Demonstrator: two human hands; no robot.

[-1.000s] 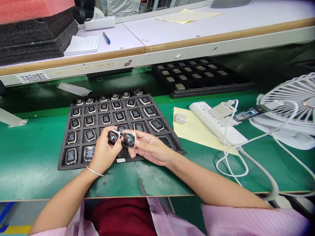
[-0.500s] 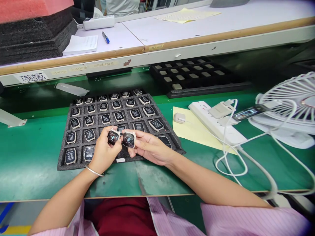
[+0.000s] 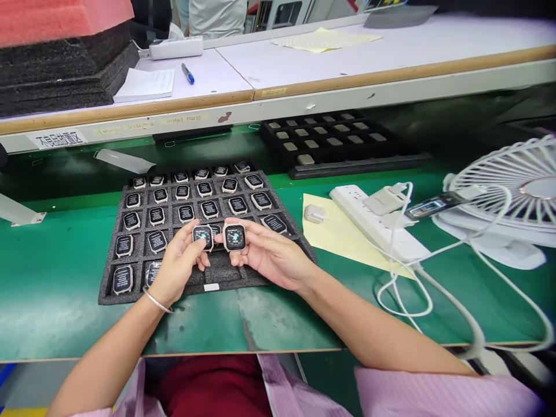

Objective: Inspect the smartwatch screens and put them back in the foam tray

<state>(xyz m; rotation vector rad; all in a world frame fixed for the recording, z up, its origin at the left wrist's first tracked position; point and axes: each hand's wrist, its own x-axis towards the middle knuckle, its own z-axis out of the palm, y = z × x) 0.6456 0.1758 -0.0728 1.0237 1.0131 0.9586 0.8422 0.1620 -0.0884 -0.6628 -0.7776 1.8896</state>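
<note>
My left hand [image 3: 178, 266] pinches a small square watch body [image 3: 202, 236] with a dark screen and pale case. Beside it, my right hand [image 3: 269, 258] holds a second watch body [image 3: 235, 237], screen facing up. Both are held side by side just above the near middle of a dark foam tray [image 3: 108, 292], whose pockets hold several more watch bodies in rows. A silver bangle sits on my left wrist.
A yellow sheet [image 3: 343, 240], a white power strip [image 3: 373, 223] with plugs and white cables, and a white fan [image 3: 512, 197] lie to the right. A second black tray [image 3: 347, 165] sits behind. The raised shelf carries foam stacks [image 3: 61, 69], a notepad and a pen. Another person stands beyond.
Both hands have turned the two watch bodies so the screens face up more squarely and lifted them slightly away from me; the view has shifted a little.
</note>
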